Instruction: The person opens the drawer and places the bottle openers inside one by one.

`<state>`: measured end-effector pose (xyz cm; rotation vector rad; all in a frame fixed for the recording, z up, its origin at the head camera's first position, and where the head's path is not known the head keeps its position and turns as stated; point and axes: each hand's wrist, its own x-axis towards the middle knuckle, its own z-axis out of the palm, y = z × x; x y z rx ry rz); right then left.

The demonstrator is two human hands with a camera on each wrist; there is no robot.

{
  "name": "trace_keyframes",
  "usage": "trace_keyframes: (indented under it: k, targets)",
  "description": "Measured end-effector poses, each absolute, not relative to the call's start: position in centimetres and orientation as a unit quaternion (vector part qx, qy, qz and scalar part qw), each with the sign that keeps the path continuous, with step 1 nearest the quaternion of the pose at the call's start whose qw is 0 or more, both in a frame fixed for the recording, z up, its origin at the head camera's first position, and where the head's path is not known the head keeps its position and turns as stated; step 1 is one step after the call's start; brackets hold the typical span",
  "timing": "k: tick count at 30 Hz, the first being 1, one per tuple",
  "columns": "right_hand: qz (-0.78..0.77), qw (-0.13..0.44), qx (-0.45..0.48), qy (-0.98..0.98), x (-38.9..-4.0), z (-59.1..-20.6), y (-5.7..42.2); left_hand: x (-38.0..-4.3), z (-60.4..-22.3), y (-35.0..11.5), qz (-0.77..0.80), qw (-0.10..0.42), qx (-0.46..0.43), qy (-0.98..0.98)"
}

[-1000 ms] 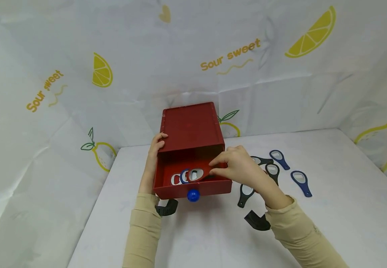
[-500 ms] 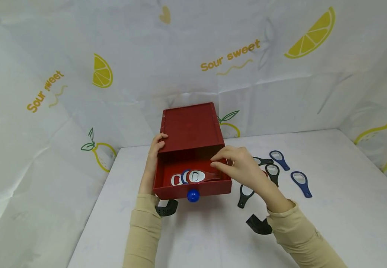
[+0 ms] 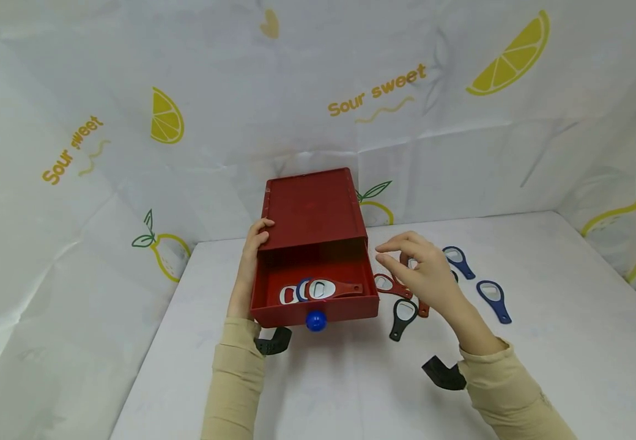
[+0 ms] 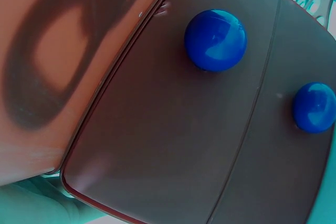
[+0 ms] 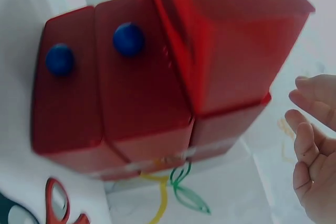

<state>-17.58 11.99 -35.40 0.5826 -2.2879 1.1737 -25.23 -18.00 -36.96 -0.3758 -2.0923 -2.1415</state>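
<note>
A red drawer cabinet (image 3: pixel 312 208) stands at the back of the table with its top drawer (image 3: pixel 345 308) pulled out. Inside the drawer, a red bottle opener (image 3: pixel 340 288) lies over a blue bottle opener (image 3: pixel 302 289), and a further opener (image 3: pixel 287 295) shows at their left. My left hand (image 3: pixel 251 260) grips the cabinet's left side, fingers bent over its top edge. Right of the drawer, my right hand (image 3: pixel 425 275) hovers over the loose openers, thumb and fingers apart and holding nothing. It also appears in the right wrist view as a hand (image 5: pixel 317 150) with bent fingers.
More bottle openers lie right of the cabinet: blue ones (image 3: pixel 493 299), a black one (image 3: pixel 404 315) and red ones (image 3: pixel 386 285), some partly hidden by my right hand. Two closed drawers with blue knobs (image 4: pixel 215 40) show in the left wrist view. Cloth walls stand behind.
My right hand has let go of the red bottle opener, which now lies flat in the drawer, and has moved right, out over the openers on the table. My left hand has stayed put.
</note>
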Motion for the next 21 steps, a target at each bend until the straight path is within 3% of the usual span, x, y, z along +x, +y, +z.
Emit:
trace_keyframes:
  k: [10, 21]
  targets:
    - [0.397, 0.17, 0.105, -0.896, -17.5, -39.0, 16.3, -25.2, -37.6, -18.3, -0.712, 0.057, -0.158, -0.682]
    - [0.35, 0.076, 0.032, -0.933, -18.8, -44.4, 20.6, -24.7, -36.6, -18.0, -0.733, 0.019, -0.109, -0.671]
